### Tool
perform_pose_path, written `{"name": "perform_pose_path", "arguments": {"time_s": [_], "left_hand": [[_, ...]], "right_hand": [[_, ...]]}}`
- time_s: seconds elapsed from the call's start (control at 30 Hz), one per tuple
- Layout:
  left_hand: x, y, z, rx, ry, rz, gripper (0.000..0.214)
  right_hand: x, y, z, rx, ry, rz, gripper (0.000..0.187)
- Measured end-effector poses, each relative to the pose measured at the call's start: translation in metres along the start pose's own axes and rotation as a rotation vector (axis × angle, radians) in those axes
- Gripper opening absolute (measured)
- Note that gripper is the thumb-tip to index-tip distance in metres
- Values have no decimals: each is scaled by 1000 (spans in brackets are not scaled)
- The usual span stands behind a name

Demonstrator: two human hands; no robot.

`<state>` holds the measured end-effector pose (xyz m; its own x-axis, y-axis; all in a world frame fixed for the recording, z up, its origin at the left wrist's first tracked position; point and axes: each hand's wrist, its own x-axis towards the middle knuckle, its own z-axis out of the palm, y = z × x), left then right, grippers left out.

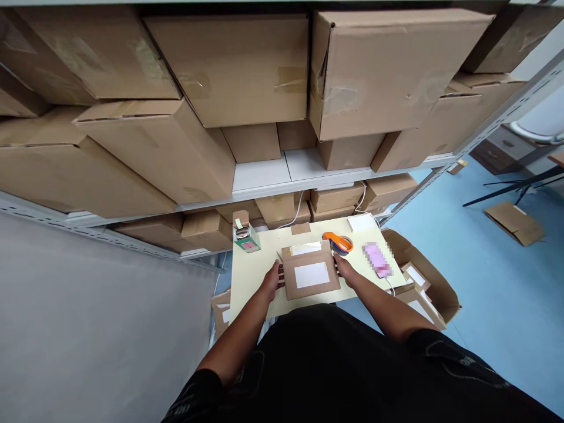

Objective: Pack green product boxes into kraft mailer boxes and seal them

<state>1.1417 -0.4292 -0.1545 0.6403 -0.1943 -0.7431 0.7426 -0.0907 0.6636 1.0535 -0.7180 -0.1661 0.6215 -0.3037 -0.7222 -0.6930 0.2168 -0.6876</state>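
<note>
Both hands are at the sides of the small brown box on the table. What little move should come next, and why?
Probably press the open flap down shut. The left hand and right hand hold the labelled box by its sides, its far flap looks raised, and the orange tape dispenser lies just behind it.

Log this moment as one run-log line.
left hand: on box's left edge | right hand: on box's right edge | box: flat on table | tape dispenser: behind box
</note>
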Motion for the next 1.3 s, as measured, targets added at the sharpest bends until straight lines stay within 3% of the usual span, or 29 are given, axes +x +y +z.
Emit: {"name": "perform_pose_path", "arguments": {"time_s": [0.17,0.3,0.63,0.97,1.17,1.3], "left_hand": [[-14,0,-1,-154,76,169,58],[-22,-7,-8,-264,125,210,62],[-27,-31,-27,-119,53,147,70],[-14,-64,-64,-149,-50,38,52],[-19,-64,-56,-178,-95,81,54],[-23,-61,-37,-214,-23,85,59]], "right_hand": [[-5,-5,-3,92,29,-138,56],[-13,2,-5,169,63,-143,58],[-15,39,-8,172,135,-54,56],[-40,59,-10,196,205,-14,67],[-38,43,-10,249,168,-32,62],[-23,33,-13,204,66,-2,58]]}}
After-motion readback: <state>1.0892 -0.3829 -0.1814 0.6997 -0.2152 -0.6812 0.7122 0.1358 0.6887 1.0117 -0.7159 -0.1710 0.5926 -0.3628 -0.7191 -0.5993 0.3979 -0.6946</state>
